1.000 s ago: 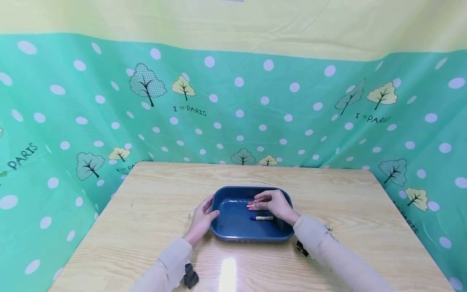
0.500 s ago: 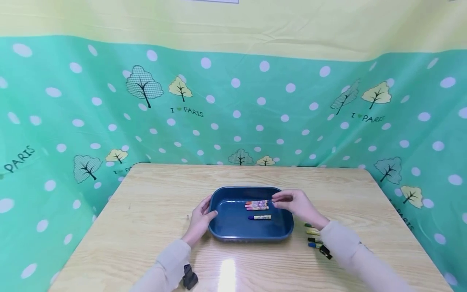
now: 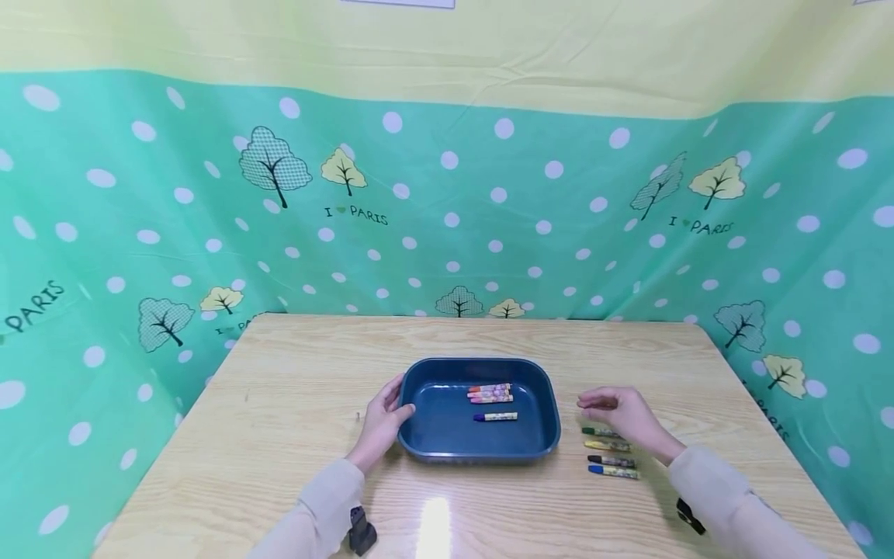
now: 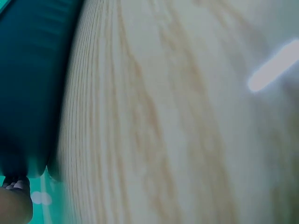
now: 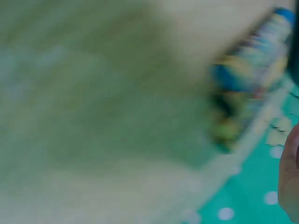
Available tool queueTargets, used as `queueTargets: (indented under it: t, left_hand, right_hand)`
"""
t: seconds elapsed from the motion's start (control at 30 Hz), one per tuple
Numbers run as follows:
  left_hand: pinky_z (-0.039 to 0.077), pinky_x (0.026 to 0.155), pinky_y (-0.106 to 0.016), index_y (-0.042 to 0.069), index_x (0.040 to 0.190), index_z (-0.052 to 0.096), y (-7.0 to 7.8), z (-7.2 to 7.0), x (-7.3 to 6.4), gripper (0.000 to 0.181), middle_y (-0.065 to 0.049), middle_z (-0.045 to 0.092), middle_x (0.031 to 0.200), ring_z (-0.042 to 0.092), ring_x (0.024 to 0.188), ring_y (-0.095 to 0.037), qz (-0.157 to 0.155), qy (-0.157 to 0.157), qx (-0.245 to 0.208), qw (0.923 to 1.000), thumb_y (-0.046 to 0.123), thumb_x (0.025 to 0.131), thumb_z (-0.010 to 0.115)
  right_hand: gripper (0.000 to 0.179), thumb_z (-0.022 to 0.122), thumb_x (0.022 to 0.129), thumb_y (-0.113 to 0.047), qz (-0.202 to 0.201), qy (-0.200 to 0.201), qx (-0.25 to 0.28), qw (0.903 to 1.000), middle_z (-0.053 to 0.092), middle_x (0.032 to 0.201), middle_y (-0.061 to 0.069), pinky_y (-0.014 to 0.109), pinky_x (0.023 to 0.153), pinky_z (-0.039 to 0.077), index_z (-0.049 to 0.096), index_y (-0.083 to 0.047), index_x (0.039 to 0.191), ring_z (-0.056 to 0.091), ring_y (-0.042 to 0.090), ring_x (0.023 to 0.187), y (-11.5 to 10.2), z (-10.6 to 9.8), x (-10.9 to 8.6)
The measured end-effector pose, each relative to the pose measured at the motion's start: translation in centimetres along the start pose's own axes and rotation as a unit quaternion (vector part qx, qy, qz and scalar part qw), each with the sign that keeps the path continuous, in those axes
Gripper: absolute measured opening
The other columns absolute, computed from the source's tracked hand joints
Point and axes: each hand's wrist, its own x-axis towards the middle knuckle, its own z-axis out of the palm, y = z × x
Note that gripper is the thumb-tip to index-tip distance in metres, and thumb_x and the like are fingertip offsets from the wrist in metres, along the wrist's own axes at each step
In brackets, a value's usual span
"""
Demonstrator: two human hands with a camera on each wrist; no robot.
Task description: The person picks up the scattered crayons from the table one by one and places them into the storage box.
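Observation:
My left hand (image 3: 379, 427) grips the left rim of a dark blue rectangular tray (image 3: 447, 450), thumb over the rim and fingers along the outside. In the left wrist view the tray wall (image 4: 37, 84) fills the left side. Inside the tray lie orange and pink crayons (image 3: 491, 394) side by side, with a purple-blue crayon (image 3: 497, 417) nearer the front. My right hand (image 3: 625, 415) is over the far end of a row of crayons on the table, partly covering the green crayon (image 3: 599, 431). Nothing shows between its bent fingers. Below it lie yellow (image 3: 606, 446), black (image 3: 611, 460) and blue (image 3: 613, 471) crayons.
The wooden table (image 3: 314, 349) carries the tray near its middle, with the crayon row to the tray's right. A green dotted cloth (image 3: 419, 256) hangs behind the table and at both sides. A bright reflection (image 3: 436, 520) lies at the front.
My right hand has moved from above the pink and orange crayons in the tray, out over the right rim to the crayon row. The left hand stays on the tray.

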Motion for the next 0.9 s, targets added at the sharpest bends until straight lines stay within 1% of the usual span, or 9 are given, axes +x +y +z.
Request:
queueTargets:
  t: [0.1,0.23,0.33,0.4,0.53,0.6,0.77,0.83,0.9]
  left_hand:
    - [0.035,0.106,-0.042,0.002,0.140,0.034,0.0,0.1,0.0,0.059,-0.023,0.035,0.142,0.034,0.132,-0.036,-0.001,0.001,0.000,1.0000,-0.005,0.084,0.052]
    - [0.035,0.105,-0.042,0.002,0.139,0.035,0.1,0.1,-0.1,0.059,-0.023,0.035,0.142,0.035,0.131,-0.036,-0.001,0.004,0.003,1.0000,-0.005,0.084,0.052]
    - [0.035,0.106,-0.042,0.002,0.139,0.035,0.2,0.1,0.0,0.059,-0.024,0.035,0.142,0.034,0.131,-0.036,-0.001,0.003,-0.001,1.0000,-0.005,0.083,0.053]
    - [0.035,0.106,-0.043,0.002,0.139,0.035,0.2,0.1,0.0,0.059,-0.024,0.035,0.142,0.034,0.131,-0.036,0.000,0.002,-0.002,1.0000,-0.005,0.083,0.052]
    - [0.035,0.106,-0.042,0.002,0.139,0.035,0.3,0.0,0.0,0.059,-0.024,0.034,0.143,0.034,0.132,-0.036,0.000,0.000,-0.003,1.0000,-0.005,0.084,0.052]
    - [0.035,0.106,-0.042,0.001,0.140,0.034,1.0,0.1,-0.4,0.059,-0.024,0.033,0.143,0.033,0.132,-0.036,-0.002,-0.003,-0.002,1.0000,-0.005,0.084,0.052]
    - [0.035,0.106,-0.042,0.001,0.140,0.033,0.9,0.1,-0.4,0.059,-0.025,0.034,0.143,0.033,0.132,-0.036,-0.002,-0.002,-0.003,1.0000,-0.006,0.084,0.052]
    - [0.035,0.105,-0.041,0.003,0.140,0.034,0.1,0.0,0.0,0.059,-0.023,0.034,0.143,0.034,0.132,-0.035,0.000,0.000,-0.002,1.0000,-0.005,0.084,0.052]
    - [0.035,0.106,-0.041,0.003,0.140,0.034,0.1,0.1,0.0,0.059,-0.023,0.034,0.143,0.034,0.132,-0.035,0.001,-0.002,-0.002,1.0000,-0.004,0.084,0.052]
  right_hand:
    - [0.030,0.066,0.082,-0.010,0.018,-0.008,0.005,0.9998,0.067,0.102,0.017,0.018,0.071,0.055,0.063,0.004,0.109,0.065,0.014,0.087,1.6,-0.4,-0.5]
    - [0.033,0.067,0.081,-0.014,0.035,-0.011,-0.006,0.9993,0.068,0.101,0.013,0.018,0.071,0.055,0.063,0.002,0.109,0.065,0.013,0.086,3.1,-0.8,-0.9]
    - [0.034,0.069,0.078,-0.013,0.040,-0.008,-0.020,0.9990,0.068,0.100,0.011,0.018,0.072,0.055,0.064,0.001,0.108,0.065,0.012,0.085,3.9,-1.0,-1.0]
    - [0.034,0.070,0.077,-0.011,0.031,-0.012,-0.035,0.9988,0.069,0.099,0.012,0.019,0.071,0.055,0.063,0.002,0.108,0.065,0.013,0.085,4.3,-1.1,-1.0]
    - [0.031,0.071,0.076,-0.009,0.028,-0.012,-0.058,0.9979,0.069,0.096,0.009,0.019,0.069,0.055,0.065,-0.001,0.105,0.064,0.011,0.082,4.5,-0.9,-1.0]
    - [0.028,0.070,0.076,-0.008,0.027,-0.009,-0.066,0.9974,0.069,0.094,0.008,0.018,0.066,0.054,0.066,-0.002,0.103,0.063,0.011,0.080,4.5,-0.8,-1.0]
    - [0.025,0.070,0.077,-0.008,0.035,-0.006,-0.068,0.9971,0.069,0.093,0.007,0.019,0.064,0.053,0.067,-0.003,0.102,0.062,0.012,0.080,4.1,-0.7,-1.0]
    - [0.027,0.069,0.078,-0.009,0.043,0.000,-0.064,0.9970,0.069,0.096,0.007,0.019,0.066,0.054,0.067,-0.003,0.103,0.062,0.012,0.081,3.9,-0.8,-0.8]
    - [0.028,0.069,0.079,-0.011,0.043,0.009,-0.063,0.9970,0.068,0.099,0.009,0.018,0.068,0.054,0.066,-0.004,0.106,0.063,0.012,0.083,3.4,-1.2,-0.6]
